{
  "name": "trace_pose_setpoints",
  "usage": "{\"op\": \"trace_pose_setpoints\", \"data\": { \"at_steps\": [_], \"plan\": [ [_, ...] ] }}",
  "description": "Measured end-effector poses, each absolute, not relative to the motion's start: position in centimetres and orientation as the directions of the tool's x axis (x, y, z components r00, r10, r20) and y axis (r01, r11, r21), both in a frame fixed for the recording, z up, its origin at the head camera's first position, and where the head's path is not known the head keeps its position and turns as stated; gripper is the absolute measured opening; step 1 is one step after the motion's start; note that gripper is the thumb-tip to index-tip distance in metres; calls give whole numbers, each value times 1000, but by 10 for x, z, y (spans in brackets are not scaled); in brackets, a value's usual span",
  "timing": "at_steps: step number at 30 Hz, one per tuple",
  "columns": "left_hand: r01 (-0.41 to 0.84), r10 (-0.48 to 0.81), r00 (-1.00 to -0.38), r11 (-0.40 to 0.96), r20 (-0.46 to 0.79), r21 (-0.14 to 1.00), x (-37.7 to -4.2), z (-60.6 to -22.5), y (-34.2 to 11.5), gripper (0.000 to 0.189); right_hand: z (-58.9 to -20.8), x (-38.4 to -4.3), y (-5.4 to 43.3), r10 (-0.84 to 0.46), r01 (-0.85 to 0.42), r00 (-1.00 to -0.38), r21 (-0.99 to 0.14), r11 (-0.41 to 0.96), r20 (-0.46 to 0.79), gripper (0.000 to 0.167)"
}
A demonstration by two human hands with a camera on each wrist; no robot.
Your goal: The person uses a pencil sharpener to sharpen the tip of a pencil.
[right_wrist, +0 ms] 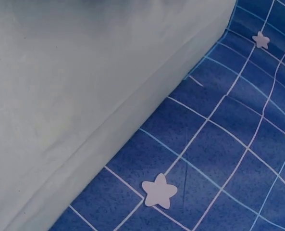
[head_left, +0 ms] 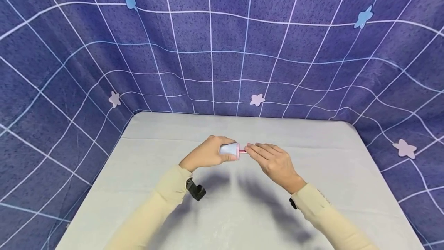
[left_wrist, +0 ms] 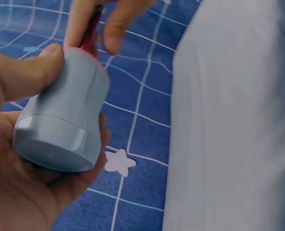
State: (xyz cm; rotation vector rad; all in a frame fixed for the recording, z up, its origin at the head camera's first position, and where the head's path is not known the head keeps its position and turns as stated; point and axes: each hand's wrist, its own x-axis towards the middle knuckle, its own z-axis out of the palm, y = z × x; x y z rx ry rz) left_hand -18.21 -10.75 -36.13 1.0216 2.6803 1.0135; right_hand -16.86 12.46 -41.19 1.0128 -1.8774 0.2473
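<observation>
My left hand point(head_left: 207, 153) grips a small pale blue, waisted container point(left_wrist: 75, 96) with a pink rim, thumb on one side and fingers around the other. It is held tilted above the table, rim toward my right hand; its flat base faces the left wrist camera. A thin red and dark pencil-like stick point(left_wrist: 92, 30) runs from the rim to my right hand point(head_left: 275, 163), which pinches its other end. The stick's inner end is hidden by the container. Only tablecloth and curtain show in the right wrist view.
Below both hands is a table with a white cloth point(head_left: 222, 219), where their shadows fall. A blue curtain point(head_left: 194, 65) with a line grid and stars hangs behind and along both sides. A dark strap mount point(head_left: 196, 189) sits on the left wrist.
</observation>
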Motion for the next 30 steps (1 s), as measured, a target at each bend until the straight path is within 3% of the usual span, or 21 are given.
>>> {"op": "trace_pose_setpoints", "data": {
  "at_steps": [4, 8, 13, 15, 19, 23, 25, 27, 30],
  "plan": [
    [563, 651, -748, 521, 127, 642, -187, -354, -108, 31, -408, -173, 123, -500, -733, -128, 258, 629, 857, 24],
    [544, 667, -740, 513, 91, 665, -189, -353, -108, 32, -404, -174, 123, -482, -742, -105, 255, 621, 870, 21],
    [523, 688, -724, 502, 49, 689, -189, -354, -108, 31, -407, -174, 124, -523, -711, -64, 329, 621, 850, 22],
    [539, 687, -724, 505, 63, 674, -188, -354, -107, 31, -409, -173, 125, -539, -709, -83, 330, 623, 838, 26],
    [572, 654, -750, 566, 100, 593, -181, -356, -106, 31, -411, -174, 120, -551, -779, -202, 208, 591, 809, 24],
    [654, 633, -741, 607, 222, 451, -174, -367, -107, 42, -408, -175, 115, -558, -840, -420, -74, 538, 716, 13],
    [727, 644, -687, 598, 338, 338, -172, -378, -108, 49, -404, -176, 114, -570, -814, -559, -272, 513, 602, 15],
    [791, 662, -593, 584, 459, 180, -171, -390, -107, 54, -401, -178, 115, -585, -719, -687, -522, 459, 431, 18],
    [828, 685, -417, 557, 598, -61, -170, -409, -105, 55, -399, -184, 119, -618, -453, -772, -812, 368, 150, 20]
  ]
}}
